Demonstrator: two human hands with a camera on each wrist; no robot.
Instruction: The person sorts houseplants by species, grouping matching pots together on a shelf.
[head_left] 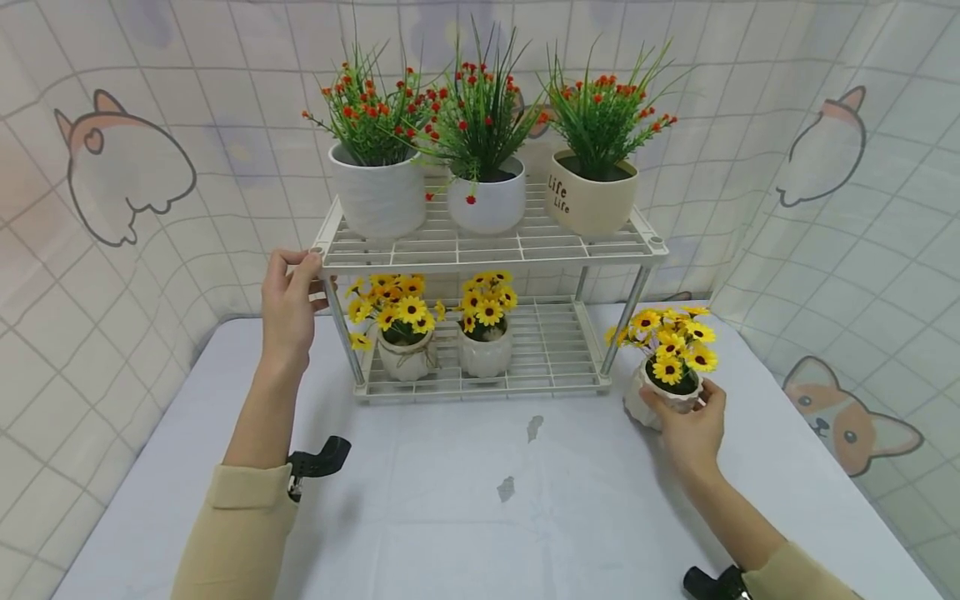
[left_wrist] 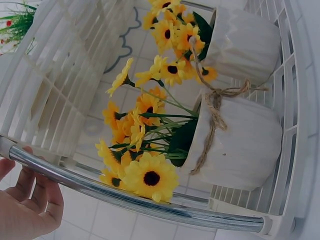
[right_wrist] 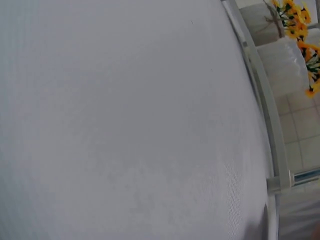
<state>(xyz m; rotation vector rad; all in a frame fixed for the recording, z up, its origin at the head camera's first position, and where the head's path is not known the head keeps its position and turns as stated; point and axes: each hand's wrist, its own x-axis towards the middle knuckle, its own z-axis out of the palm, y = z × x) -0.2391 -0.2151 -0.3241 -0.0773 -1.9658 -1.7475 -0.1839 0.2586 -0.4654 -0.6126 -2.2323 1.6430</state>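
A white two-tier wire shelf (head_left: 480,268) stands at the back of the table. My left hand (head_left: 289,304) holds its upper left front corner, thumb at the rim and fingers behind the metal post (left_wrist: 135,197). To the right of the shelf, my right hand (head_left: 693,429) grips a small white pot (head_left: 639,407) of yellow flowers (head_left: 670,346), which tilts a little. On the lower tier sit two similar potted flowers: one pot tied with twine (head_left: 408,358) at the left, another pot (head_left: 486,354) beside it. The right wrist view misses the held pot.
Three larger planters with grass and red flowers line the upper tier: a white ribbed pot (head_left: 378,196), a smaller white pot (head_left: 487,200) and a cream pot (head_left: 592,200) lettered "Life". White cloth (head_left: 450,500) covers the table. A tiled-pattern curtain (head_left: 247,167) hangs behind.
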